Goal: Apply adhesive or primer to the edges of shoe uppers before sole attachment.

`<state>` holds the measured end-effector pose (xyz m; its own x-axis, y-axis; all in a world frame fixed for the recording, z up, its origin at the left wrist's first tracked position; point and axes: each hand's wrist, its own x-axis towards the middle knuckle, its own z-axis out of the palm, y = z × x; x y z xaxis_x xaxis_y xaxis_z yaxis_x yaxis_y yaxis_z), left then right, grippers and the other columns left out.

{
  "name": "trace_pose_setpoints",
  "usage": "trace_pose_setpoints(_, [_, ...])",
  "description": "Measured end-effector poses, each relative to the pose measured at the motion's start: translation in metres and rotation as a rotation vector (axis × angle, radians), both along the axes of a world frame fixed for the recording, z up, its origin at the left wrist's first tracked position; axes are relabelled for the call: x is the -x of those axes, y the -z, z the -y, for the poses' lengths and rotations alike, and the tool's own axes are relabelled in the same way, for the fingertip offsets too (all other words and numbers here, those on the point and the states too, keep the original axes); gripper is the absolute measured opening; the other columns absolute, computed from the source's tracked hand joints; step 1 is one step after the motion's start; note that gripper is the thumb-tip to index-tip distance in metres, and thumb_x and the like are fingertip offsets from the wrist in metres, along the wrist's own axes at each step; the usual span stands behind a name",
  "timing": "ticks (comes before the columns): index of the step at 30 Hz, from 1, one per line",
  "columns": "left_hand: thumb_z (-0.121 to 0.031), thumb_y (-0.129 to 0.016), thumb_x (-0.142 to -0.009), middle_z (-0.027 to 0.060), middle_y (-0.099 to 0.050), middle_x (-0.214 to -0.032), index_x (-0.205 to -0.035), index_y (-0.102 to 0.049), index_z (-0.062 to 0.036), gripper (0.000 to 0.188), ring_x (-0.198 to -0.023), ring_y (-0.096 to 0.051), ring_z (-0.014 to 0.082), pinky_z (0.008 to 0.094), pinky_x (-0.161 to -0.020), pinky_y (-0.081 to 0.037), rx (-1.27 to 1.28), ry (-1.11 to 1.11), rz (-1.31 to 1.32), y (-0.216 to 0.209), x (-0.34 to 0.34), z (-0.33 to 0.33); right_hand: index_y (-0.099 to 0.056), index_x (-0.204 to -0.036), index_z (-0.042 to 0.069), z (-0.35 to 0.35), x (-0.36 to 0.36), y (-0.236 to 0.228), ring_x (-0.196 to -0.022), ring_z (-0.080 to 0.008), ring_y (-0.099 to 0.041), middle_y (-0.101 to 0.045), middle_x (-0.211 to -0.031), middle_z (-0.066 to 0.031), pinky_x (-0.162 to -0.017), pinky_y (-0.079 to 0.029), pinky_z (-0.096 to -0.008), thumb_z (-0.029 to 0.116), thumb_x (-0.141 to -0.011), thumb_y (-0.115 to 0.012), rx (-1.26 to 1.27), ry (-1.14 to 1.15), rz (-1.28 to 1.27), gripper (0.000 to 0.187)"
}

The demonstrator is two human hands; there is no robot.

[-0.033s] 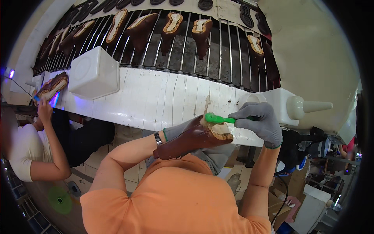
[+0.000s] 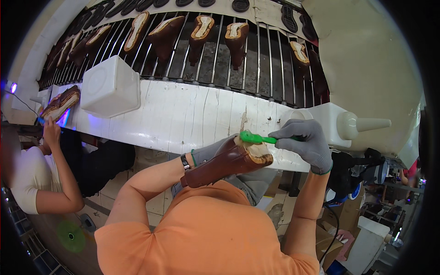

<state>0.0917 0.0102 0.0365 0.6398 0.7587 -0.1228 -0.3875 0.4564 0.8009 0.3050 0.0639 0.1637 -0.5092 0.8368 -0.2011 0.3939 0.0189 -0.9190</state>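
Note:
A dark brown leather boot (image 2: 220,164) lies across in front of my chest, its pale unfinished sole turned up and away to the right. My left hand (image 2: 208,153), in a grey glove, holds it from behind; the fingers are hidden by the boot. Gripped in my grey-gloved right hand (image 2: 305,142) is a green-handled brush (image 2: 261,139). The brush's head touches the boot's sole near its far edge, and its bristles are mostly out of sight.
Beyond the white worktop (image 2: 197,110), several boots lie soles up on a metal rod rack (image 2: 259,59). A white square container (image 2: 110,87) stands left, a white nozzled bottle (image 2: 337,123) right. At far left a co-worker's hand (image 2: 52,130) works on another shoe (image 2: 62,105).
The boot's sole end and the brush head have shifted very slightly to the left. My hands keep their holds.

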Motion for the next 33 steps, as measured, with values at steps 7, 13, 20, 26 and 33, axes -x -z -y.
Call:
trace_pose_setpoints(7, [-0.027, -0.037, -0.107, 0.0104, -0.043, -0.149, -0.145, -0.041, -0.0069, 0.043, -0.134, -0.046, 0.0183, 0.0295, -0.115, -0.034, 0.149, 0.177, 0.208, 0.032, 0.013, -0.03, -0.076, -0.091, -0.003, -0.002, -0.002, 0.002, -0.067, -0.0126, -0.062, -0.069, -0.075, -0.0095, -0.06, -0.045, -0.0244, 0.002, -0.067, -0.081, -0.002, -0.069, -0.121, 0.026])
trace_pose_setpoints(13, [-0.027, -0.048, -0.103, 0.0095, -0.047, -0.145, -0.142, -0.042, -0.0057, 0.044, -0.132, -0.047, 0.0157, 0.0293, -0.114, -0.035, -0.152, 0.172, -0.164, -0.014, 0.006, 0.002, -0.076, -0.096, -0.001, -0.008, -0.008, 0.01, -0.07, -0.0126, -0.063, -0.069, -0.077, -0.0083, -0.064, -0.047, -0.0262, 0.001, -0.071, -0.082, 0.01, -0.24, -0.219, 0.025])
trace_pose_setpoints(20, [-0.035, -0.045, -0.104, 0.0109, -0.053, -0.134, -0.133, -0.047, -0.0055, 0.042, -0.123, -0.053, 0.0194, 0.0315, -0.106, -0.042, -0.041, 0.244, 0.2, -0.008, 0.01, -0.005, -0.077, -0.093, 0.0, -0.006, -0.025, -0.001, -0.069, -0.0111, -0.062, -0.069, -0.076, -0.0072, -0.064, -0.047, -0.0257, 0.003, -0.072, -0.081, -0.034, -0.246, -0.058, 0.022])
trace_pose_setpoints(26, [-0.036, -0.054, -0.099, 0.0135, -0.053, -0.135, -0.144, -0.038, 0.0001, 0.059, -0.121, -0.052, 0.0154, 0.0312, -0.107, -0.041, 0.154, -0.282, -0.086, 0.003, 0.04, -0.043, -0.074, -0.101, 0.0, 0.001, -0.054, 0.019, -0.061, -0.0041, -0.051, -0.062, -0.072, 0.0014, -0.053, -0.04, -0.0214, 0.008, -0.088, -0.066, -0.122, 0.574, 0.263, 0.017])
trace_pose_setpoints(33, [-0.021, -0.078, -0.083, 0.016, -0.053, -0.135, -0.132, -0.051, -0.0036, 0.058, -0.122, -0.055, 0.0282, 0.0426, -0.105, -0.043, -0.336, -0.658, -0.319, 0.05, 0.05, -0.025, -0.073, -0.108, 0.002, 0.012, -0.008, 0.096, -0.059, -0.0013, -0.048, -0.059, -0.071, 0.0035, -0.05, -0.035, -0.0178, 0.014, -0.088, -0.069, -0.084, 0.673, -0.137, 0.023])
